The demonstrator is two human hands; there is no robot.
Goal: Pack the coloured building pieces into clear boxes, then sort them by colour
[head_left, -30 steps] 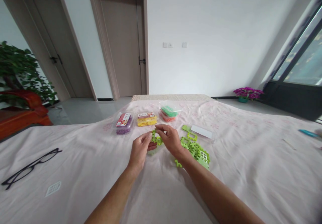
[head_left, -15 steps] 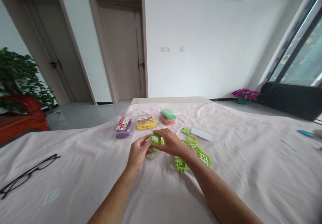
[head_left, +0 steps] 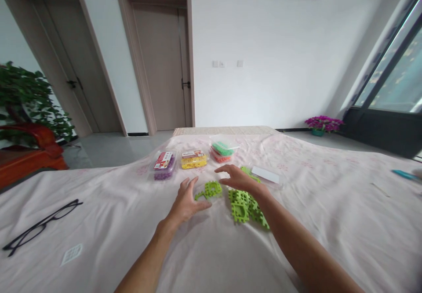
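Note:
My left hand (head_left: 187,201) is open, thumb and fingers spread, at the left side of a few notched green plastic building pieces (head_left: 213,189). These pieces seem to rest in a clear plastic tray, whose outline is faint. To their upper right, my right hand (head_left: 240,180) is open too, fingers stretched toward the left and holding nothing. Beneath my right wrist and forearm lies a pile of similar green pieces (head_left: 240,211), partly hidden by the arm. A clear lid or box with a white label (head_left: 265,175) lies behind that arm.
Behind my hands stand a box of purple pieces (head_left: 164,166), a box of yellow pieces (head_left: 194,159) and a box with green and orange pieces (head_left: 221,151). Black glasses (head_left: 42,227) and a small pale grid piece (head_left: 71,254) lie left. A blue object (head_left: 406,175) is far right.
Both hands have let go of the green piece they held together and moved apart, fingers opening. The green piece now lies low between them. The view has shifted slightly.

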